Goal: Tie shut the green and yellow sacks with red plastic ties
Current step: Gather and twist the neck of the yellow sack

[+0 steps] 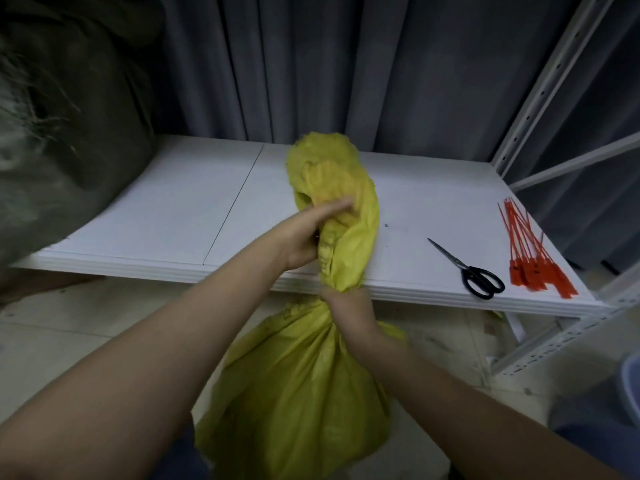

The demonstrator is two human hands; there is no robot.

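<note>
A yellow woven sack [298, 386] stands on the floor in front of me, its gathered top rising over the edge of a white shelf [156, 216]. My right hand [346, 313] is clenched around the sack's neck, just below the shelf edge. My left hand [308, 237] grips the loose upper part of the sack, fingers pressed into the fabric. A bundle of red plastic ties [530, 254] lies at the shelf's right end, apart from both hands. A dark green sack [59, 133] bulges at the left, resting on the shelf.
Black-handled scissors [471, 271] lie on the shelf just left of the ties. A white metal rack upright [540, 98] rises at the right. Grey curtains [346, 64] hang behind the shelf. Pale floor tiles [69, 323] lie below.
</note>
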